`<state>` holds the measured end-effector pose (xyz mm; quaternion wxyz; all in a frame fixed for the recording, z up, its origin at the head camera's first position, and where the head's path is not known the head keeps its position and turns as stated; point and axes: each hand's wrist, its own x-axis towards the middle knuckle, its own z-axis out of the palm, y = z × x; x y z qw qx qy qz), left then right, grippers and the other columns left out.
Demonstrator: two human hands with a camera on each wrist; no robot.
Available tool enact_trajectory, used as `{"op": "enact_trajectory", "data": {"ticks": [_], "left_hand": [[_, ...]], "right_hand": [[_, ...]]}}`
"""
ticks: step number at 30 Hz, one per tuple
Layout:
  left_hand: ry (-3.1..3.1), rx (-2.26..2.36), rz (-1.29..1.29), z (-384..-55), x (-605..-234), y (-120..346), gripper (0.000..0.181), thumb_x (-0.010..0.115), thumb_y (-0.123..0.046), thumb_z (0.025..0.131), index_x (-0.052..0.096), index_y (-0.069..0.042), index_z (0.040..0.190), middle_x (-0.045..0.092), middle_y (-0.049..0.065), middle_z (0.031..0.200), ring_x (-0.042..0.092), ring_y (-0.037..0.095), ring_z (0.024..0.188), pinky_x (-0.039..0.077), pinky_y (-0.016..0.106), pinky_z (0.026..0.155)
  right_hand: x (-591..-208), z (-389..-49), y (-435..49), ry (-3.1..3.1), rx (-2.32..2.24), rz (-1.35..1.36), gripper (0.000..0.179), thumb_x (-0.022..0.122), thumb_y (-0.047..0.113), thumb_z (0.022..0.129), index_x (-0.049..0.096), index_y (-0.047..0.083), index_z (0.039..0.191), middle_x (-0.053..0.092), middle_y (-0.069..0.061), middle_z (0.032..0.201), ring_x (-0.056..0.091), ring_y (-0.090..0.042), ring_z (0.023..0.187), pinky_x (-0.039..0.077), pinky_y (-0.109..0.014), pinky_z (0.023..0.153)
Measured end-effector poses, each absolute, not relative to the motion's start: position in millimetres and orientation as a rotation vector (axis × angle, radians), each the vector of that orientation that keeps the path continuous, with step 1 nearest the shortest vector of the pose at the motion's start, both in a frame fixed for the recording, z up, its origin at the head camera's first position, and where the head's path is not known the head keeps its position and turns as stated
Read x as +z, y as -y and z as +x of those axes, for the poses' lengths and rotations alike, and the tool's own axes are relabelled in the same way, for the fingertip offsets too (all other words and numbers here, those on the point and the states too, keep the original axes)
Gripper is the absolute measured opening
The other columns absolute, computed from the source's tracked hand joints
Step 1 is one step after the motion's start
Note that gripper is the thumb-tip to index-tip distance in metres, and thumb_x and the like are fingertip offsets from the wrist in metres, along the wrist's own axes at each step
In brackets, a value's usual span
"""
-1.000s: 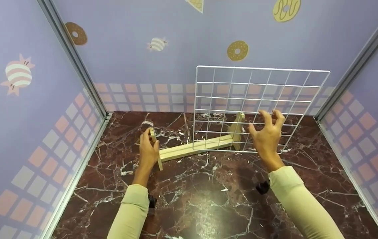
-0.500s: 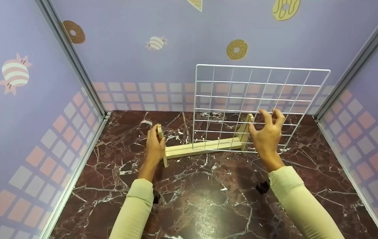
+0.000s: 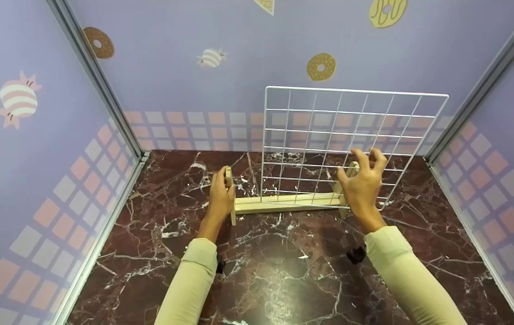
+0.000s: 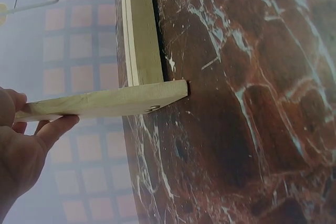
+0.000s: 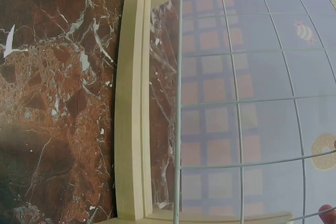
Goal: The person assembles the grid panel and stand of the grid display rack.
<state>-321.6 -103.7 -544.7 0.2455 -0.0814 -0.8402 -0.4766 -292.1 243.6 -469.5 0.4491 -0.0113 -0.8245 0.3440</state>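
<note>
The left hand (image 3: 221,196) pinches the top of the left end board (image 4: 105,100) of a pale wooden stand (image 3: 284,204), fingers on both faces; the stand sits on a dark red marble-patterned surface (image 3: 279,266), its crossbar (image 5: 128,108) running across to the right end board (image 3: 355,168), which is partly hidden by the right hand (image 3: 363,185); that hand, fingers bent, holds a white wire grid (image 3: 356,91) upright by its wires; in the right wrist view a strip of marble shows between the grid's lower edge and the crossbar, while the grid's right side reaches past the right end board; a band of surface separates the stand from the back wall (image 3: 248,40); the left wall (image 3: 49,180) is well apart from the left hand; the widest room lies in front of the crossbar, between the pale sleeves (image 3: 189,275).
</note>
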Motion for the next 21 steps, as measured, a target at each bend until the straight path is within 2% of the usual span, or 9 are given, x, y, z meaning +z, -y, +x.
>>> {"op": "enact_trajectory", "data": {"ticks": [3,12,21], "left_hand": [[2.312,-1.307,-0.217,-322.8,-543.5,98.9,0.058,0.061,0.008,0.087,0.046,0.006,0.144,0.055,0.03,0.127,0.059,0.043,0.114,0.051,0.053,0.105],[2.335,-1.352,-0.237,-327.5,-544.3,77.9,0.058,0.061,0.008,0.09,0.045,0.005,0.145,0.055,0.028,0.13,0.058,0.041,0.118,0.05,0.052,0.108],[2.337,-1.364,-0.258,-326.1,-544.4,60.9,0.058,0.062,0.009,0.089,0.047,0.002,0.145,0.056,0.026,0.126,0.061,0.039,0.114,0.055,0.049,0.102]], "right_hand": [[-469.9,-291.4,-244.0,2.044,0.852,-0.032,0.053,0.085,0.01,0.073,0.065,0.011,0.123,0.043,-0.023,0.137,0.056,-0.039,0.108,0.058,-0.056,0.083],[-472.0,-291.1,-243.9,2.047,0.847,-0.047,0.053,0.085,0.011,0.073,0.066,0.012,0.122,0.044,-0.024,0.137,0.057,-0.04,0.107,0.057,-0.055,0.083],[-472.2,-291.0,-245.3,2.046,0.853,-0.049,0.053,0.085,0.009,0.072,0.066,0.011,0.122,0.044,-0.024,0.136,0.057,-0.04,0.107,0.056,-0.056,0.084]]}}
